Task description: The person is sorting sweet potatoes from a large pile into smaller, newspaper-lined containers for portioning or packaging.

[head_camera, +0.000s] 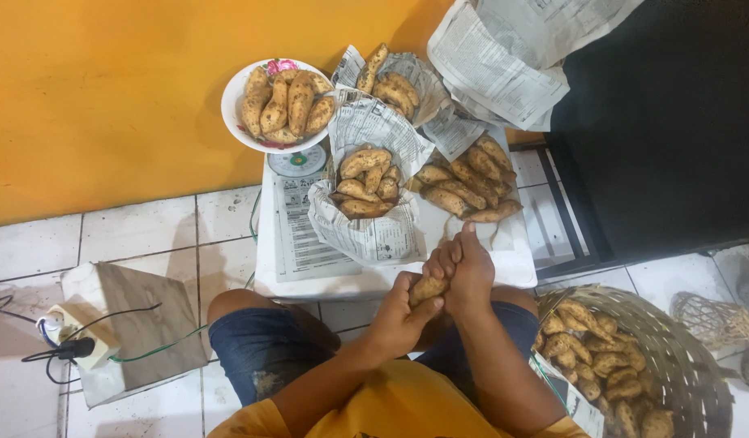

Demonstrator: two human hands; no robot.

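sweet potato (428, 289) | between left hand (401, 316) and right hand (465, 272) grip

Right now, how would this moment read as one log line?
hands: left and right both gripping one snack | ahead: newspaper bundle | right: basket

Perhaps sweet potato (428, 288) between hands (439, 292)

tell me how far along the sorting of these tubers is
Done, it seems: a full plate and three newspaper bundles hold tubers. In hand: both the left hand and right hand grip one tuber. Left: the basket still holds many.
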